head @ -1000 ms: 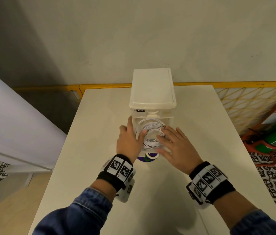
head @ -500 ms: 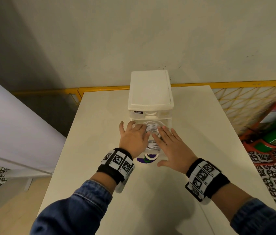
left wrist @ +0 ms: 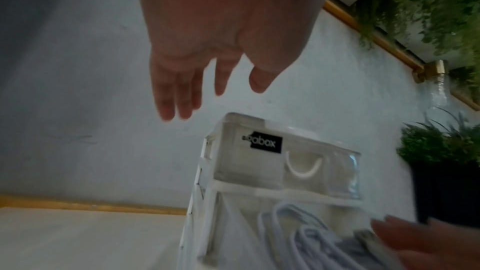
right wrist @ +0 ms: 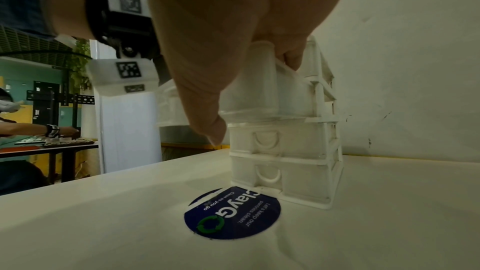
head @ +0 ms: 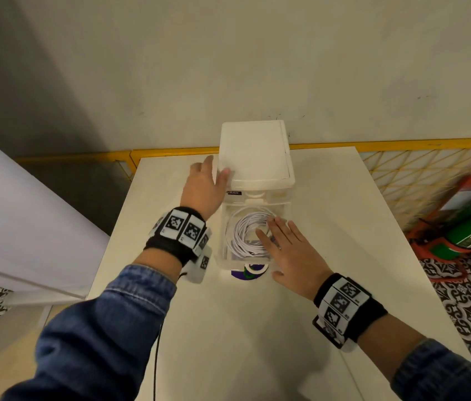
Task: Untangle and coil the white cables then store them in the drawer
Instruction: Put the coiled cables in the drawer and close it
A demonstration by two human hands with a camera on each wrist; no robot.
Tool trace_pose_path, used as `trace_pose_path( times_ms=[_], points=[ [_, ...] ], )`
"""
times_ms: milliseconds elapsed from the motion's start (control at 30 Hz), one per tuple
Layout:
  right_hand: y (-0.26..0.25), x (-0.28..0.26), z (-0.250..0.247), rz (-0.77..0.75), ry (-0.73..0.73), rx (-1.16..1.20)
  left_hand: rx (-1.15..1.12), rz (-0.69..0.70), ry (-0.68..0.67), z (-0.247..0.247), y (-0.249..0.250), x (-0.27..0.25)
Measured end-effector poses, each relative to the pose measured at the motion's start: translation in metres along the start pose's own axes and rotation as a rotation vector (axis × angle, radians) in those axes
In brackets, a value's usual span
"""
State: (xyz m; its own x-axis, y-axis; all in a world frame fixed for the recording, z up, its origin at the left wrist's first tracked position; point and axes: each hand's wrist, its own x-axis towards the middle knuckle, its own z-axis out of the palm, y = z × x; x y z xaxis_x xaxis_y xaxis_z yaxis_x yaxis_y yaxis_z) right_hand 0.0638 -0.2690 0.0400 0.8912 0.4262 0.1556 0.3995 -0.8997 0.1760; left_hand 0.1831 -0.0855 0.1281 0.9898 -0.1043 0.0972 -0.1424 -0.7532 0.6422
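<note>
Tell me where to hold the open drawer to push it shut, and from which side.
Grip the drawer by its front wall, from the near side: it juts out of the unit toward you, and its sides run into it. The left hand could steady the unit.

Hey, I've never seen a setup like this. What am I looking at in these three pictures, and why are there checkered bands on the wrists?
There is no machine here: a person works with two bare hands. The bands with black-and-white squares sit on the wrists, which also carry small cameras. The wide picture comes from a camera on the head, looking down. The other two look along each wrist towards the fingers.

On the white table stands a small white drawer unit, with a round blue sticker on the table in front of it. One drawer is pulled out and holds a coil of white cable. The right hand lies flat on the coil. The left hand is open at the unit's top corner. Neither grips anything.
</note>
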Motion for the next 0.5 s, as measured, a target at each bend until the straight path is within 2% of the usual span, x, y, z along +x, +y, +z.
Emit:
trace_pose_path(
  times_ms=[67,100,200,500],
  points=[
    [-0.003,-0.004,0.000,-0.003,0.035,0.027,0.006,-0.083,-0.181,0.000,0.001,0.007],
    [-0.004,-0.006,0.000,-0.003,0.052,0.034,-0.009,-0.088,-0.224,0.001,0.000,0.008],
    [-0.007,-0.009,0.001,-0.019,0.080,0.033,-0.071,-0.114,-0.237,0.005,-0.001,0.006],
    [0.012,0.019,0.008,-0.004,0.087,0.022,-0.040,-0.060,-0.247,0.005,-0.003,0.009]
  ],
)
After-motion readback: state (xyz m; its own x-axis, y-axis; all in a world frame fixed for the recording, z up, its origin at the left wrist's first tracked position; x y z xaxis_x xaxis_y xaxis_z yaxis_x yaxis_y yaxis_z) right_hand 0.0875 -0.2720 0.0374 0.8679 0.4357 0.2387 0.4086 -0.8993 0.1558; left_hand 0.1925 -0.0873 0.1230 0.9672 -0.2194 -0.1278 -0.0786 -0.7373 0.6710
